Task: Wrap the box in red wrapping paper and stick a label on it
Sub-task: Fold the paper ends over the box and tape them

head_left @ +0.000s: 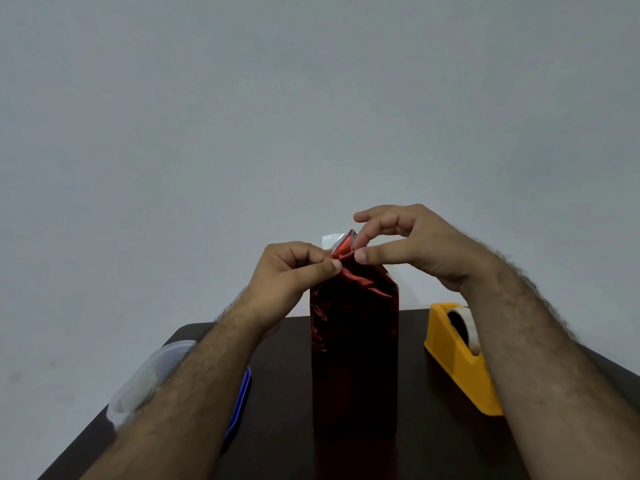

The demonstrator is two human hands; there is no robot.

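**Folding the top flap**

A dark table stands against a plain grey wall. At its middle the box stands upright, sheathed in red wrapping paper. Left hand and right hand both pinch the paper's peak. Right of the grip sits a yellow tape dispenser; left, a clear plastic container.

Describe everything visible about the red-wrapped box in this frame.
The red-wrapped box stands upright near the middle of the dark table, tall and narrow. Shiny, crinkled red foil-like paper covers its sides. At the top the paper is gathered into an unfinished peak, with its silvery-white underside showing behind. The left hand pinches a fold at the top left, and the right hand pinches the peak from the right. No label shows on the sides in view. The yellow tape dispenser sits apart to its right.
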